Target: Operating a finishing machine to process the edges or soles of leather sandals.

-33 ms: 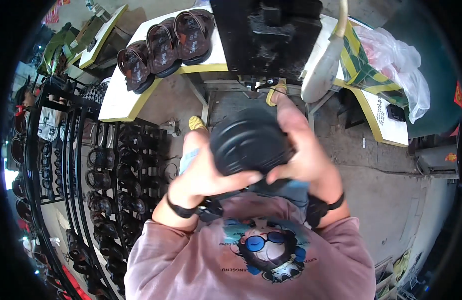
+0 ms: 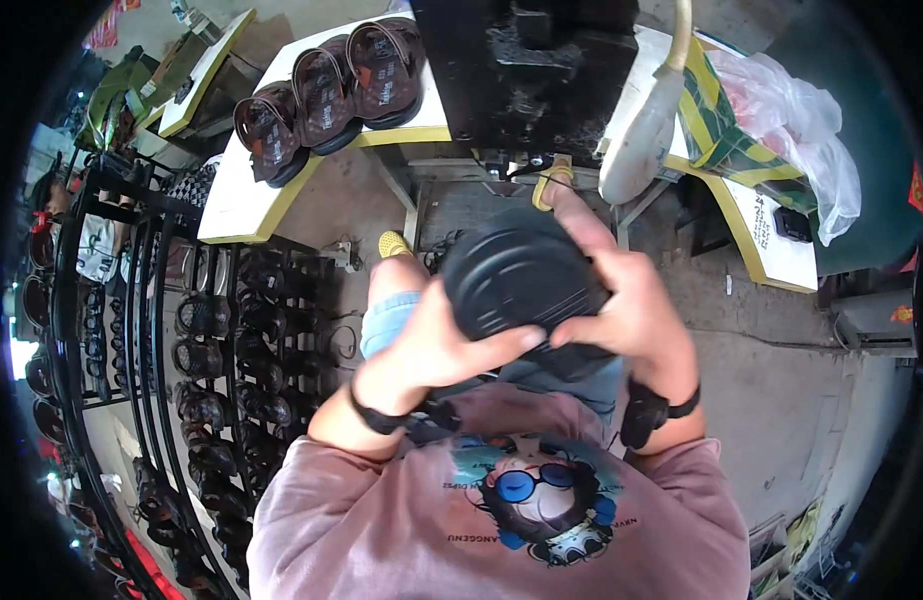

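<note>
A black metal rack [image 2: 161, 330] at the far left carries rows of dark sandals. Brown strapped sandals [image 2: 326, 90] lie on the pale, yellow-edged worktop [image 2: 236, 195]. The left hand [image 2: 436, 345] is clamped around the near edge of a black, ridged shoe sole [image 2: 521, 280], held over the lap. The right hand [image 2: 626, 300] grips its right side, fingers curled over. A crumpled clear plastic bag [image 2: 791, 120] sits far right.

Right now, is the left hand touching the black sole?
Touching. The head view shows the left hand pressed against the black sole, its thumb lying across the lower edge, while the right hand grips the other side.
</note>
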Demonstrator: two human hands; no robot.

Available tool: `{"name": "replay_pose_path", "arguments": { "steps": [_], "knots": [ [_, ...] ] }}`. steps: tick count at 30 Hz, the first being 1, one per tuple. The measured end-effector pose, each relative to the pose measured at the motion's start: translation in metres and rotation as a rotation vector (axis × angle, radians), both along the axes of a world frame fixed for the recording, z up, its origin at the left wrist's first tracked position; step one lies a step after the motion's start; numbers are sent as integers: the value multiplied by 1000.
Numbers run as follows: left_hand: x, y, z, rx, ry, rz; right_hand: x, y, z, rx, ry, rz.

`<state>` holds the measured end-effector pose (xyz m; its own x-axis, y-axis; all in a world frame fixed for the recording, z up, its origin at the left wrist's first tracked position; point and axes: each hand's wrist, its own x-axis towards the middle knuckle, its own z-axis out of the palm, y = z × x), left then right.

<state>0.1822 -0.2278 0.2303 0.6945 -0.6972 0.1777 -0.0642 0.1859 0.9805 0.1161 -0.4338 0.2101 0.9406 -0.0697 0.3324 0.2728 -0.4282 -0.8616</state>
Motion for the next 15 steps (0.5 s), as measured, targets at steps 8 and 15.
{"name": "replay_pose_path", "arguments": {
  "steps": [8, 15],
  "knots": [
    [-16, -59, -45, -211, 230, 156, -83, 2, -39, 186, 101, 596],
    [-25, -56, -50, -438, 408, 254, -66, -33, -109, 1630, -293, 62]
  ]
}}
